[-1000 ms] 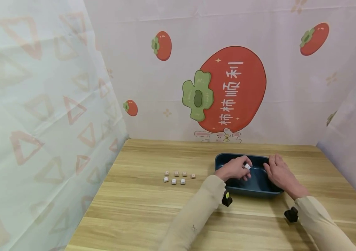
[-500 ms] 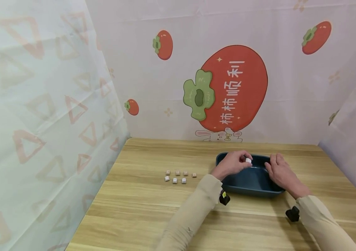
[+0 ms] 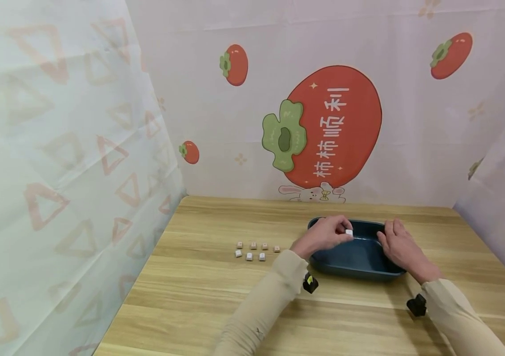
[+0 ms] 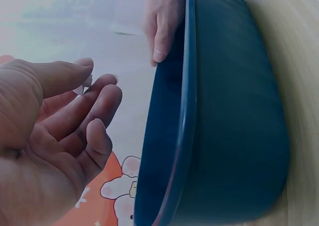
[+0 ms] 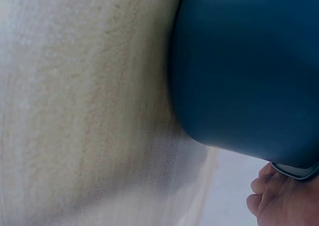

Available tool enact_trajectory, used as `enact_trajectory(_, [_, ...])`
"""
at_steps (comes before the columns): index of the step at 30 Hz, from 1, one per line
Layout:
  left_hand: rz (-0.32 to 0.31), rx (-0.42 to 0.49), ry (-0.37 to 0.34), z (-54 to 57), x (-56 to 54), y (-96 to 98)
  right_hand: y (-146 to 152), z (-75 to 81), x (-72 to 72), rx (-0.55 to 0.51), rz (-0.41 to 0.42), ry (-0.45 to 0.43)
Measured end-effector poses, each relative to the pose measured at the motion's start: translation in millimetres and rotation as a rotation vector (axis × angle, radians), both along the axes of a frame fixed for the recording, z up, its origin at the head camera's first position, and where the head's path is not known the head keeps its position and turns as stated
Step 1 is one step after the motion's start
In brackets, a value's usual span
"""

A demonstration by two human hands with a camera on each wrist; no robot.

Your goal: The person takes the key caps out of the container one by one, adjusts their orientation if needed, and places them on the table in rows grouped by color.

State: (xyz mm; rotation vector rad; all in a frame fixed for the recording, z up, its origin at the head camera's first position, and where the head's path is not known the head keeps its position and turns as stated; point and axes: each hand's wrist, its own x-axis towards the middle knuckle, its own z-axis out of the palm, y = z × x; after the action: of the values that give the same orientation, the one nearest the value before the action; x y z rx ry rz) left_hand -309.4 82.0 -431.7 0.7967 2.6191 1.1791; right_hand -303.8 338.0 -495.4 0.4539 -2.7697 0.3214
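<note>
My left hand (image 3: 323, 233) pinches a small white keycap (image 3: 349, 232) between thumb and fingers, over the left part of a dark blue plastic tray (image 3: 355, 275). In the left wrist view the keycap (image 4: 85, 85) shows only partly behind the thumb tip, beside the tray's rim (image 4: 187, 101). My right hand (image 3: 403, 248) holds the right end of the tray, its thumb inside the wall and its other fingers over the rim. In the right wrist view the right hand's fingers (image 5: 266, 191) lie at the tray's corner. The visible tray floor bears no keycaps.
Left of the tray, several loose keycaps lie in two rows on the wooden table (image 3: 199, 296), pinkish ones (image 3: 253, 245) behind white ones (image 3: 249, 257). A patterned cloth backdrop (image 3: 217, 113) rises behind the table, with more cloth at both sides.
My left hand has risen a little from within the tray and shifted left, still pinching the keycap. My right hand stays on the tray's right end. The loose keycaps lie as before.
</note>
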Motion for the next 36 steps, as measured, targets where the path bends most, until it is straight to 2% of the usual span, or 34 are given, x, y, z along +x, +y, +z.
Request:
enact_trajectory(6, [0.012, -0.015, 0.004, 2.8, 4.5, -10.0, 0.6, 0.3, 0.3, -0.013, 0.007, -0.025])
enact_trajectory(12, [-0.007, 0.003, -0.012, 5.9, 11.0, -21.8, 1.4, 0.5, 0.6, -0.002, 0.011, -0.024])
enact_trajectory(24, [0.001, -0.022, 0.021, 11.1, 21.9, -60.3, 0.9, 2.6, 1.3, 0.015, 0.008, 0.001])
enact_trajectory(28, [-0.002, -0.052, 0.045, 11.5, 23.8, -70.1, 1.5, 2.4, 0.4, 0.016, 0.002, -0.007])
enact_trajectory(33, [-0.025, -0.113, 0.085, 14.2, 27.4, -79.9, 2.1, 0.3, -1.2, 0.017, -0.012, -0.062])
enact_trajectory(36, [-0.023, -0.134, 0.087, 14.6, 28.7, -85.7, 2.4, -0.2, -1.3, 0.011, -0.01, -0.073])
